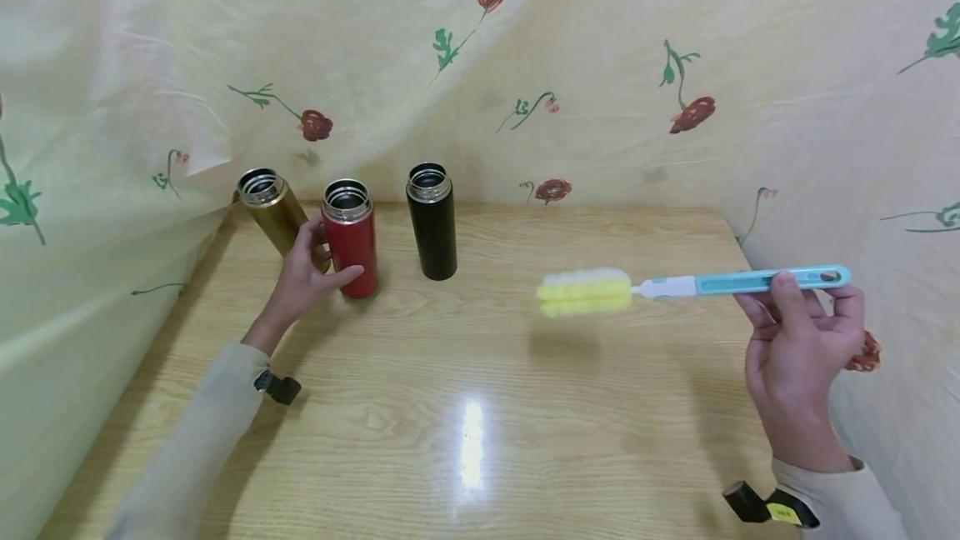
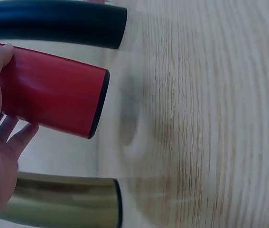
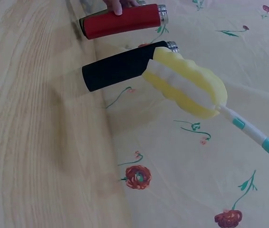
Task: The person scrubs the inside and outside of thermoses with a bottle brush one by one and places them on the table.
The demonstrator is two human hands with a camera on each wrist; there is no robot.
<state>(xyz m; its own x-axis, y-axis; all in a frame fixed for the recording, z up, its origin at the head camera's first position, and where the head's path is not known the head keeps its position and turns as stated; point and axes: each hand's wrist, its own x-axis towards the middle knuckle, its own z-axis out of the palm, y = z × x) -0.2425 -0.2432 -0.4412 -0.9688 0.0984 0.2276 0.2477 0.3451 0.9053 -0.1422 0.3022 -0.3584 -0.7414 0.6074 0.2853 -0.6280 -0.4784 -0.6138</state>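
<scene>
At lower right, the right hand (image 1: 798, 348) pinches a brush (image 1: 705, 283) by its handle. At left, the left hand (image 1: 300, 273) has its grip round a red bottle (image 1: 352, 252), partly hiding a gold bottle (image 1: 279, 219). A black bottle (image 1: 433, 232) stands between red bottle and brush. Three bottles, one brush; wood-grain table (image 1: 585, 432), flowered cloth (image 1: 600, 48) behind and at both sides.

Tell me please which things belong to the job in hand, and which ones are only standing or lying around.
In the job:
brush, in the right grip
red bottle, in the left grip

Around it:
black bottle and gold bottle, neither held, though perhaps also meant for the job
floral cloth, apparently just backdrop
</scene>
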